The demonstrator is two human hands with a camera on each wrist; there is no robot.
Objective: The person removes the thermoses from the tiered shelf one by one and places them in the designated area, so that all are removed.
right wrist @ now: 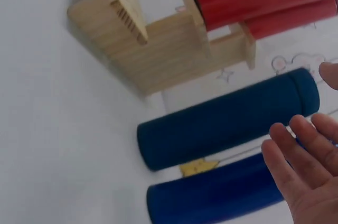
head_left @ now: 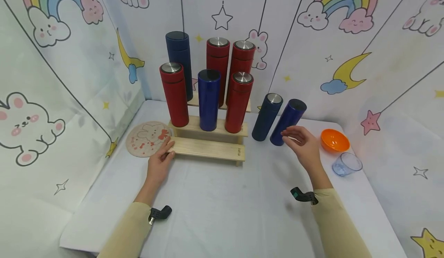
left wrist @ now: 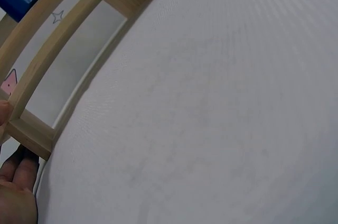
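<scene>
A wooden three-step rack (head_left: 208,149) stands on the table, its lowest step bare. My left hand (head_left: 160,163) holds the rack's left end, thumb in front and fingers round the side. On the middle step stand a red thermos (head_left: 174,96), a blue thermos (head_left: 209,102) and another red thermos (head_left: 238,104). The top step bears a navy thermos (head_left: 179,57) and two red ones (head_left: 217,65). Right of the rack, a navy thermos (right wrist: 227,121) and a blue thermos (right wrist: 211,195) stand upright on the table. My right hand (head_left: 302,144) is beside the blue one, fingers loosely extended, holding nothing.
An orange bowl (head_left: 334,141) and a clear bluish glass (head_left: 347,164) are at the table's right side. A round bunny-patterned mat (head_left: 142,140) lies left of the rack. Cartoon-printed cloth (head_left: 277,27) hangs behind and at both sides of the white table (head_left: 215,208).
</scene>
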